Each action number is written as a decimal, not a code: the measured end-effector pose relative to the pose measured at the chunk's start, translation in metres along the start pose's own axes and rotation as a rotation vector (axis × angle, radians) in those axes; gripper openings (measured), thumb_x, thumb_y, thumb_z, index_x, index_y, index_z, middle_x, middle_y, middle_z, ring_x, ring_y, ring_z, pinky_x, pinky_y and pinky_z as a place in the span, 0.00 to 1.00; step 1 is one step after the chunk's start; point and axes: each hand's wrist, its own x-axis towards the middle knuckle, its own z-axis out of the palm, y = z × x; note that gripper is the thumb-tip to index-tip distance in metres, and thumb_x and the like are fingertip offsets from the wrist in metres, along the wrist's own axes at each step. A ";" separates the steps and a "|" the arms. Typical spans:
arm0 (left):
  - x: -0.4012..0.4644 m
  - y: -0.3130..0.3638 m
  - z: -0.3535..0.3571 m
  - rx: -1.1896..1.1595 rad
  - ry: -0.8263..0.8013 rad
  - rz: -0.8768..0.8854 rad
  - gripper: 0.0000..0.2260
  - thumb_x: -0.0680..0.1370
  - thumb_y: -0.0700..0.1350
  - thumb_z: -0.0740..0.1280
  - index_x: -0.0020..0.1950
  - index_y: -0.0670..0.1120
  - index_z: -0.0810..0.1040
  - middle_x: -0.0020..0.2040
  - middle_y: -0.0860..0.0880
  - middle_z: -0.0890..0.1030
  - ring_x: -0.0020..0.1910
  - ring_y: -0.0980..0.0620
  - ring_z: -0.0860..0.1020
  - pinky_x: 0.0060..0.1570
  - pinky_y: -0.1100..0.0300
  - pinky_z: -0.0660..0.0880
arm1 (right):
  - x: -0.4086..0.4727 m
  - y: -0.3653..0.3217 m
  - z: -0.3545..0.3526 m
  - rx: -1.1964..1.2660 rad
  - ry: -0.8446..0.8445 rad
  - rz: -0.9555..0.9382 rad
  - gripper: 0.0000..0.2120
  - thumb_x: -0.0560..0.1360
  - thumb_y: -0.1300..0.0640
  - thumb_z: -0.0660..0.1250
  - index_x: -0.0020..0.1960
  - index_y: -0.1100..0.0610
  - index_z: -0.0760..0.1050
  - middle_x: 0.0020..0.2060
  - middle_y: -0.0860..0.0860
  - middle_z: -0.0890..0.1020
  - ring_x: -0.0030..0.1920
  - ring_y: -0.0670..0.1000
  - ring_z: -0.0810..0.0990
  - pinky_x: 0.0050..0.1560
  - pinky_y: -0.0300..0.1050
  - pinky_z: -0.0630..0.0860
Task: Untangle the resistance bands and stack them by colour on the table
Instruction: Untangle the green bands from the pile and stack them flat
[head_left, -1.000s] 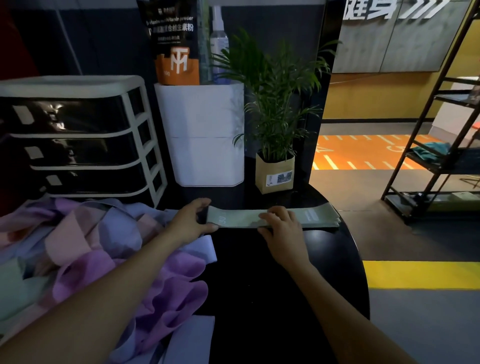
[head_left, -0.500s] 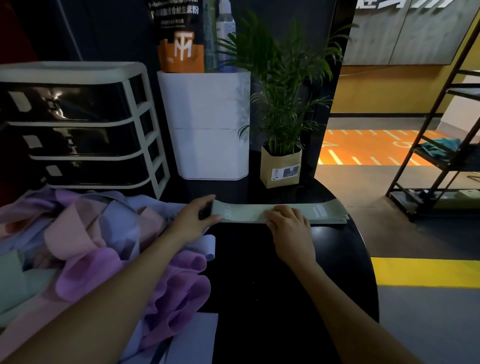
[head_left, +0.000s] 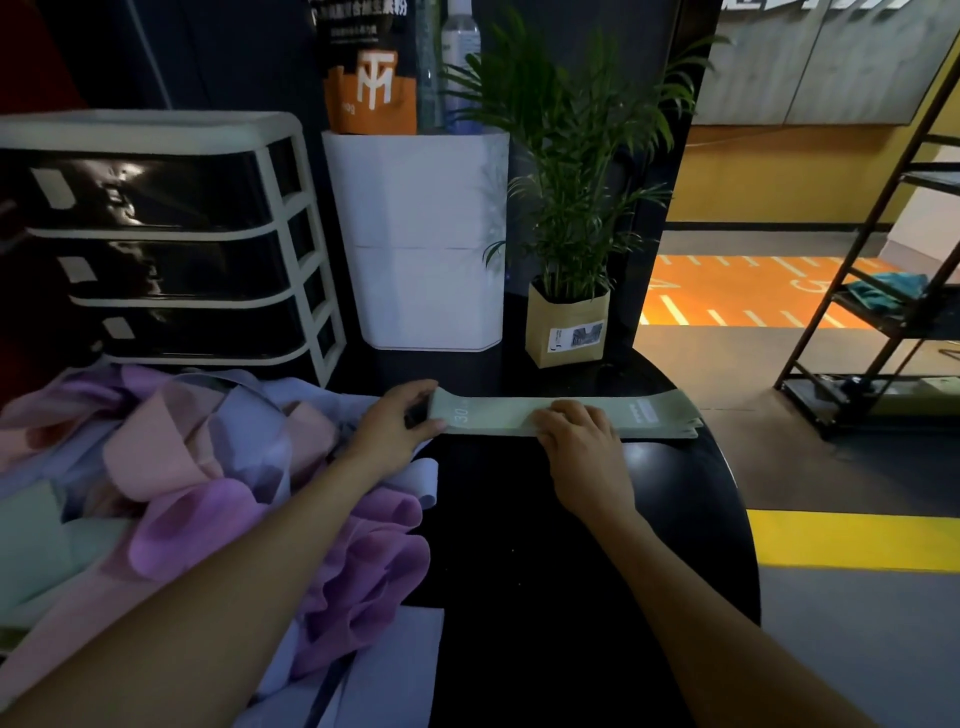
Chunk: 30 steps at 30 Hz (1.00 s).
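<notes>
A flat stack of pale green bands (head_left: 644, 413) lies across the far part of the round black table (head_left: 545, 545). My left hand (head_left: 397, 423) pinches the stack's left end between thumb and fingers. My right hand (head_left: 579, 436) lies palm down on the middle of the stack, fingers flat on it. A tangled heap of pink, purple, lilac and green bands (head_left: 208, 493) covers the table's left side.
Behind the heap stands a black drawer unit with a cream frame (head_left: 166, 244). A white bin (head_left: 423, 239) and a potted plant in a paper bag (head_left: 569, 322) stand at the back. A dark metal rack (head_left: 883, 291) stands on the floor to the right.
The hands keep the same places on the green stack. The head camera has tilted and moved closer, so the scene sits slightly lower in view.
</notes>
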 end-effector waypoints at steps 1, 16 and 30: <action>0.000 0.002 -0.001 0.039 -0.006 -0.004 0.23 0.74 0.44 0.70 0.68 0.46 0.70 0.64 0.47 0.75 0.64 0.49 0.73 0.67 0.53 0.67 | 0.000 -0.001 0.000 -0.005 0.005 0.002 0.15 0.80 0.54 0.56 0.65 0.52 0.72 0.65 0.50 0.70 0.67 0.54 0.64 0.70 0.49 0.60; -0.055 0.074 -0.079 0.309 0.029 0.214 0.08 0.75 0.42 0.68 0.54 0.44 0.79 0.53 0.48 0.80 0.53 0.52 0.78 0.56 0.59 0.73 | -0.007 -0.076 -0.021 0.188 0.091 -0.028 0.15 0.75 0.62 0.64 0.62 0.58 0.75 0.58 0.57 0.75 0.58 0.60 0.71 0.59 0.53 0.69; -0.191 0.037 -0.172 0.391 0.285 0.192 0.14 0.71 0.48 0.60 0.49 0.44 0.81 0.50 0.47 0.80 0.51 0.48 0.76 0.52 0.54 0.72 | -0.062 -0.224 -0.017 0.393 -0.105 -0.304 0.17 0.73 0.52 0.66 0.60 0.57 0.76 0.59 0.55 0.76 0.63 0.56 0.71 0.62 0.41 0.62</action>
